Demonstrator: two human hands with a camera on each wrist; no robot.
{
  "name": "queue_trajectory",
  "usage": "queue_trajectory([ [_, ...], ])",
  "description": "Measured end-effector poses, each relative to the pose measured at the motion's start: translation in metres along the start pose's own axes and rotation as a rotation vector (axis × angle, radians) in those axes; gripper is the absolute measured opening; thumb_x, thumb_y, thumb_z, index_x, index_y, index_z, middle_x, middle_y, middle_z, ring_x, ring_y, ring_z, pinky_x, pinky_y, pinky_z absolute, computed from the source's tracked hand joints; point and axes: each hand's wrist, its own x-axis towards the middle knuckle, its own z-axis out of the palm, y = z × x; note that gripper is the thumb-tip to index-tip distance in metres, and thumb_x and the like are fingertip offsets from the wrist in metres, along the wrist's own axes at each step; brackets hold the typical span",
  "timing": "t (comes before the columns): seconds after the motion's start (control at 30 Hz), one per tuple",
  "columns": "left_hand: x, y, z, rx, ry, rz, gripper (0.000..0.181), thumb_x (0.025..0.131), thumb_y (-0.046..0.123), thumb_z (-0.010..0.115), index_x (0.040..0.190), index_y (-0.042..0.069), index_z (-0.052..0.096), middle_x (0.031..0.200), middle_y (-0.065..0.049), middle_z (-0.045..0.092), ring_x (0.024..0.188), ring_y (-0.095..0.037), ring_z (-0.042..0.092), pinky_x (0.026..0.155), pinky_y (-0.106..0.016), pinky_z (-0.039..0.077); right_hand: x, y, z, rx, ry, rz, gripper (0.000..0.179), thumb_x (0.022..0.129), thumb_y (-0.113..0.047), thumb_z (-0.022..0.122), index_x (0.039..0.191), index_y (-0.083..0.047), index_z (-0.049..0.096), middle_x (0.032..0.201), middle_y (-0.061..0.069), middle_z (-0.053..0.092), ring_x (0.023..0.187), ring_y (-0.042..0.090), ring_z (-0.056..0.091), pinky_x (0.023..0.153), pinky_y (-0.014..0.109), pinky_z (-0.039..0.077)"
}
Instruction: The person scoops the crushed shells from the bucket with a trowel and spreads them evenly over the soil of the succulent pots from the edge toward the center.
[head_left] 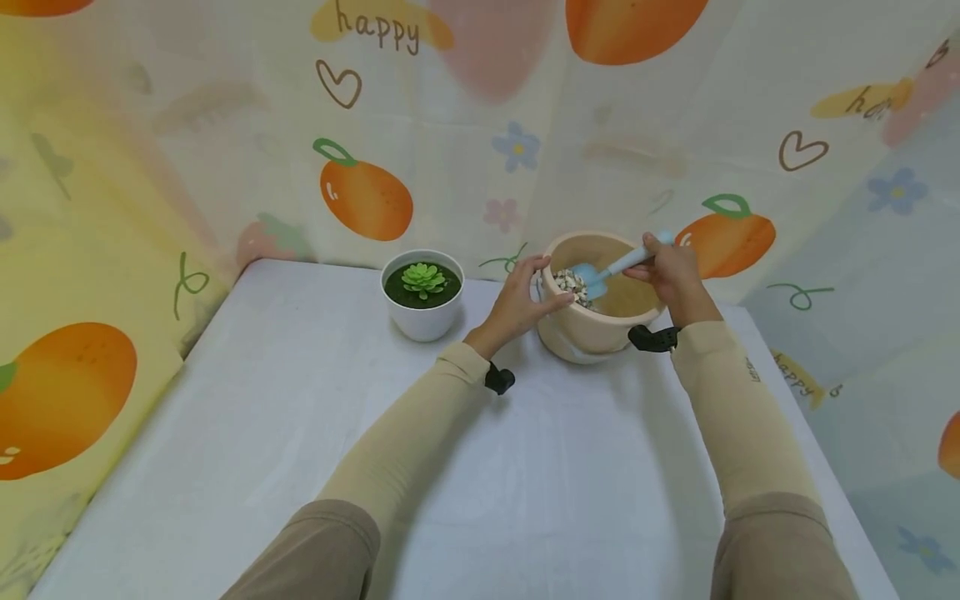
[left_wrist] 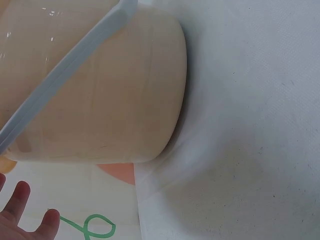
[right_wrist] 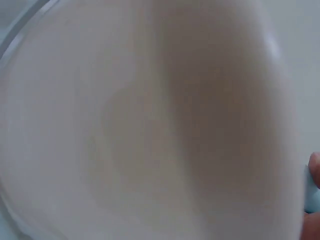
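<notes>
The right hand [head_left: 675, 271] has its fingers closed around the handle of a light-blue scoop [head_left: 621, 263]; in the right-wrist view, only fingertips and a sliver of blue show at the edge. The scoop's blade is inside the bucket [head_left: 592, 333], ahead and left of that grip, beside pale pebbles [head_left: 570, 285]; how many lie on it is hard to tell. The left hand [head_left: 517, 304] is spread at the bucket's near-left rim, thumb and fingers apart; its wrist view cuts the hand off at the corner. The bucket's far base is hidden. A potted plant [head_left: 423, 317] stands left of the left hand. On the backdrop [head_left: 450, 108] beyond both hands, "happy" reads clearly; lettering on the right sleeve [head_left: 738, 400] is illegible.
</notes>
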Motion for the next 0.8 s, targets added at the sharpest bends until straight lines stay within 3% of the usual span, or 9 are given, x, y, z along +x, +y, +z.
queue_trajectory([
  [0.23,0.001,-0.001,-0.001,-0.004,-0.004,0.016,0.079,0.084,0.042,0.075,0.147,0.01,0.039,0.154,-0.007,0.036,0.145,-0.023,0.033,0.118,-0.04,0.03,0.002,-0.007,-0.012,0.182,-0.06,0.102,0.016,0.098,-0.021,0.052,0.104,-0.007,0.046,0.073,0.01,0.067,0.067,0.021,0.072,0.064,0.038,0.06],
  [0.4,0.002,-0.001,-0.001,0.003,-0.009,0.018,0.08,0.084,0.043,0.075,0.147,0.011,0.038,0.154,-0.007,0.035,0.145,-0.024,0.033,0.118,-0.041,0.031,0.001,-0.013,-0.026,0.316,-0.065,0.165,0.018,0.096,-0.021,0.054,0.11,-0.01,0.052,0.079,0.015,0.066,0.075,0.026,0.072,0.081,0.041,0.056],
  [0.53,0.004,0.0,-0.001,-0.016,-0.011,0.016,0.082,0.084,0.043,0.075,0.148,0.01,0.037,0.154,-0.008,0.034,0.144,-0.024,0.033,0.118,-0.04,0.031,-0.001,-0.014,-0.034,0.378,-0.021,0.143,0.025,0.094,-0.021,0.059,0.117,-0.013,0.055,0.084,0.015,0.065,0.077,0.028,0.072,0.092,0.042,0.048],
  [0.7,0.004,0.001,0.0,-0.02,-0.007,0.008,0.082,0.083,0.043,0.076,0.147,0.009,0.038,0.154,-0.009,0.034,0.144,-0.025,0.034,0.118,-0.04,0.031,-0.006,-0.01,-0.038,0.448,0.005,0.102,0.017,0.093,-0.019,0.061,0.107,-0.01,0.062,0.092,0.014,0.063,0.08,0.029,0.07,0.099,0.043,0.04],
  [0.8,0.001,0.0,-0.001,-0.009,-0.005,0.002,0.081,0.083,0.042,0.076,0.146,0.009,0.039,0.154,-0.008,0.035,0.144,-0.025,0.034,0.118,-0.041,0.031,-0.009,-0.004,-0.038,0.451,0.018,0.069,0.019,0.093,-0.02,0.061,0.107,-0.008,0.061,0.088,0.014,0.065,0.08,0.028,0.071,0.096,0.043,0.043],
])
